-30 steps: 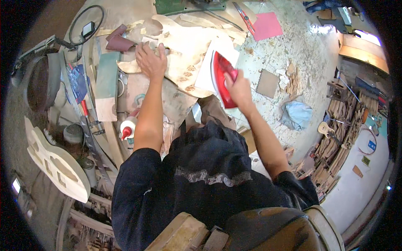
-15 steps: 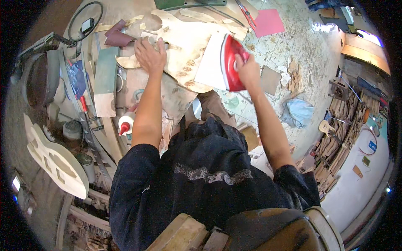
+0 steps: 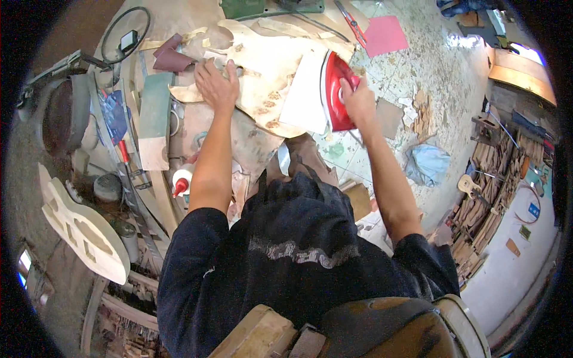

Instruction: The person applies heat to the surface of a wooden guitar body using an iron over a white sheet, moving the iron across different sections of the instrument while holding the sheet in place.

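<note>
My right hand [image 3: 360, 102] is wrapped round the handle of a red and white clothes iron [image 3: 335, 113]. Its soleplate is tilted up on edge, facing a white sheet [image 3: 303, 95] that lies on the right end of a pale wooden guitar body [image 3: 256, 48] with dark burl patches. On the body's left part rests my left hand [image 3: 217, 85], fingers spread, pressing near its edge. Just beyond that hand is a curled piece of maroon sandpaper [image 3: 171, 55].
Left of my arm lie a green-grey board [image 3: 155, 107], a white glue bottle with red cap [image 3: 182, 181] and clamps. An unfinished guitar body [image 3: 89, 238] stands at lower left. A red utility knife [image 3: 356, 27] and pink sheet [image 3: 386, 36] lie far right; a blue cloth bundle [image 3: 428, 162] sits nearer.
The whole view has shifted slightly, so things sit a little further right. My hands keep nearly the same places, the iron still held over the sheet's right edge.
</note>
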The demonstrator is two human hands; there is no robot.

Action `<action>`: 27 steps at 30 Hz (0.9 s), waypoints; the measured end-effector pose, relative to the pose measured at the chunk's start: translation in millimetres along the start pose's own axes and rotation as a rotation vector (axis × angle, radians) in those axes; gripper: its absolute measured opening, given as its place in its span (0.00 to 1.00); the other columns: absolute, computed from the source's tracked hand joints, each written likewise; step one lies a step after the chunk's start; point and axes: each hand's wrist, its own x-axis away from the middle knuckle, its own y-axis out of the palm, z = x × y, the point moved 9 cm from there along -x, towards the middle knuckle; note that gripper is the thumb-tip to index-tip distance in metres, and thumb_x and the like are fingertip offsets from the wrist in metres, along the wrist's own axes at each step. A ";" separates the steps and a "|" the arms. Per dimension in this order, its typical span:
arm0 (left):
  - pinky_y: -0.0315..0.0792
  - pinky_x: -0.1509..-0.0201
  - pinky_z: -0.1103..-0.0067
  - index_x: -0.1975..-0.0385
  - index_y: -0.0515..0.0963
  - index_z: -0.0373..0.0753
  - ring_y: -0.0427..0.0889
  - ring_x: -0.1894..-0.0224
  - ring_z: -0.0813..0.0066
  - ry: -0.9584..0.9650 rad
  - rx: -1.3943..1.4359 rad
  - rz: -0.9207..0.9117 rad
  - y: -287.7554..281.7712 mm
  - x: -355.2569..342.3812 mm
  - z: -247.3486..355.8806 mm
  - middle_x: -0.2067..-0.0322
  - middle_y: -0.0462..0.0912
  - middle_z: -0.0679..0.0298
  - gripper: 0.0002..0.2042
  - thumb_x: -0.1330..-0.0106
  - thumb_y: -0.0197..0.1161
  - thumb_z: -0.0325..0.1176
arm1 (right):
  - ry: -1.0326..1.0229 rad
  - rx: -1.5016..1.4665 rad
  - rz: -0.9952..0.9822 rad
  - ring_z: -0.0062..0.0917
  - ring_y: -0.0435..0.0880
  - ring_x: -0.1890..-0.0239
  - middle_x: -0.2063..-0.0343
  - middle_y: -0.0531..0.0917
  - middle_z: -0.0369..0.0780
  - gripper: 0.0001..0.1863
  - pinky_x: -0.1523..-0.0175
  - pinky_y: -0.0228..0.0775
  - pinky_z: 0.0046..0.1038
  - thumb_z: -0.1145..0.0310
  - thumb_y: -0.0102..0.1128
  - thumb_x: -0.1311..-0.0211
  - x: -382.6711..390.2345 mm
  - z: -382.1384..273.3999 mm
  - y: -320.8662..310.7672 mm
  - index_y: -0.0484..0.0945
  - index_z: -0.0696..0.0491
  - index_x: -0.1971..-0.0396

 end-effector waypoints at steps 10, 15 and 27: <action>0.59 0.31 0.54 0.43 0.72 0.34 0.65 0.35 0.43 0.054 -0.008 0.026 -3.4 1.3 -3.0 0.40 0.70 0.42 0.26 0.30 0.58 0.50 | -0.076 -0.046 -0.149 0.60 0.84 0.67 0.73 0.83 0.61 0.27 0.61 0.77 0.53 0.47 0.63 0.34 42.6 13.3 14.8 0.72 0.60 0.58; 0.61 0.33 0.57 0.54 0.79 0.34 0.68 0.38 0.44 0.244 -0.149 -0.017 -16.7 8.7 44.8 0.44 0.73 0.43 0.22 0.31 0.60 0.50 | 0.029 -0.175 -0.049 0.54 0.85 0.67 0.74 0.84 0.56 0.27 0.61 0.75 0.49 0.46 0.66 0.37 4.9 59.6 -24.7 0.76 0.60 0.62; 0.74 0.61 0.66 0.69 0.83 0.33 0.81 0.67 0.60 -0.037 0.003 -0.577 39.1 68.6 141.7 0.70 0.80 0.56 0.22 0.39 0.71 0.51 | 0.044 -0.331 -0.154 0.33 0.79 0.81 0.83 0.80 0.45 0.24 0.70 0.70 0.35 0.49 0.67 0.36 -19.5 101.8 -58.2 0.77 0.58 0.68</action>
